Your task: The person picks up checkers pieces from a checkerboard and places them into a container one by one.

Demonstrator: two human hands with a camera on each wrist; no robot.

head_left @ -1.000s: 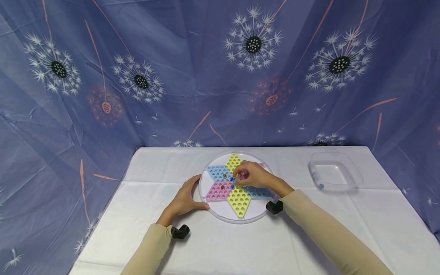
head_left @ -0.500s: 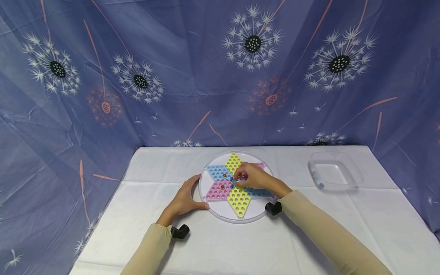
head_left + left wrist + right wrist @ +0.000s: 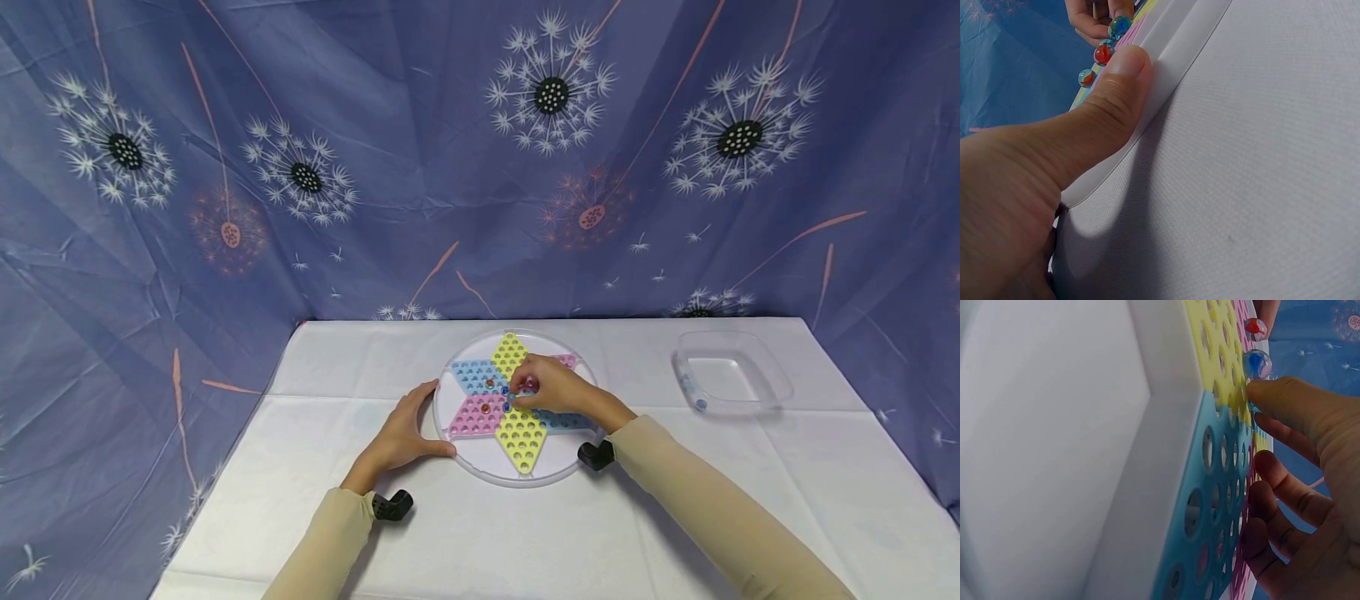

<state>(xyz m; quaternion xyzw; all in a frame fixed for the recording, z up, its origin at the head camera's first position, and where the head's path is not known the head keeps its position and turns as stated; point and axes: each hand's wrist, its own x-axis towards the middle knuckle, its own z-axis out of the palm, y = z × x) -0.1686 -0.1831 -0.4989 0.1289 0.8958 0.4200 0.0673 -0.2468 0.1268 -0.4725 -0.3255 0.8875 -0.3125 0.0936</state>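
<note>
A round white Chinese checkers board (image 3: pixel 465 460) with pink, blue and yellow star points lies on the table. Against its left rim rests my left hand (image 3: pixel 403 433), thumb and fingers spread; in the left wrist view the thumb (image 3: pixel 1107 103) presses the white edge. My right hand (image 3: pixel 557 385) is over the board's centre, thumb and index finger pinching a teal marble (image 3: pixel 1254 407), mostly hidden by the fingertips. Two blue marbles (image 3: pixel 507 407) sit close to those fingertips. Left of them, two red marbles (image 3: pixel 486 408) sit in holes.
A clear plastic box (image 3: pixel 780 392) stands at the back right, holding a blue marble (image 3: pixel 701 405) and other faint marbles at its left side. White cloth (image 3: pixel 525 542) covers the table. A blue dandelion-print curtain (image 3: pixel 420 167) hangs behind.
Over the last second my right hand has shifted very slightly down and left at the board's centre. The left hand stays on the rim.
</note>
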